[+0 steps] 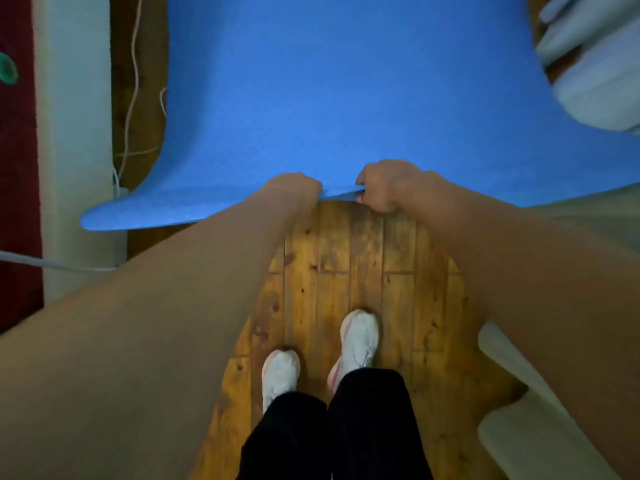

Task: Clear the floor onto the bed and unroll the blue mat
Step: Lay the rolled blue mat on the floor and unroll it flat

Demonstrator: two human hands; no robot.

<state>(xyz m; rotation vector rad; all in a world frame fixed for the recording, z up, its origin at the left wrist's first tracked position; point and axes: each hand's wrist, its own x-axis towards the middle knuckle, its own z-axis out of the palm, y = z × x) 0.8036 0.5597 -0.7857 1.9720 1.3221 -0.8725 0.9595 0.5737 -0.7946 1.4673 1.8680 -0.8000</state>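
The blue mat (346, 91) lies spread out flat over the wooden floor (349, 265), reaching from the top of the view down to its near edge at mid-frame. My left hand (294, 187) and my right hand (388, 185) both grip that near edge, side by side, fingers curled around it. The edge is lifted slightly off the floor where I hold it. The mat's near-left corner curls out toward the white bed frame.
A white bed frame (74, 133) with dark red bedding (17, 168) runs along the left. White cables (133, 98) lie between it and the mat. Pale furniture (595, 64) stands at the upper right, more (519, 410) at the lower right. My white shoes (358, 341) stand on bare boards.
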